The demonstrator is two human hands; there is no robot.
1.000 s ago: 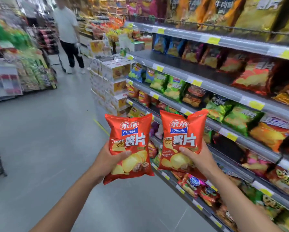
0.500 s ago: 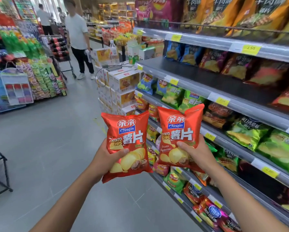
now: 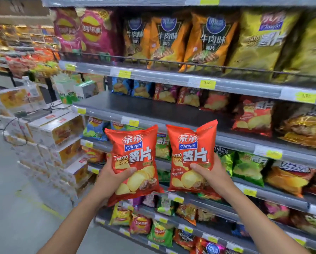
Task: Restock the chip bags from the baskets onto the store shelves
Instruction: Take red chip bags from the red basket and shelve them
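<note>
At the shelves [image 3: 171, 112], left fingers [image 3: 128, 171] and right fingers [image 3: 197, 167] grip red "POTATO CHIPS" bags [image 3: 135, 153] [image 3: 192, 149] (one each).

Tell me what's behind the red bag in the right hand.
Behind the bag held by the right hand, a shelf edge and green bags show at its sides. Whatever sits directly behind it is covered.

left red bag [image 3: 135, 162]: read "亲亲", "inqin" after a heart mark, "POTATO CHIPS", "薯片"
right red bag [image 3: 192, 154]: bore the same print, with "POTATO" cut off at its edge
orange bags [image 3: 211, 39]: read "牛肉味"
pink bag [image 3: 93, 32]: read "Lay's 乐事", blurred
gold bag [image 3: 263, 41]: read "薯片"
yellow price tags [image 3: 207, 84]: were too blurred to read
</note>
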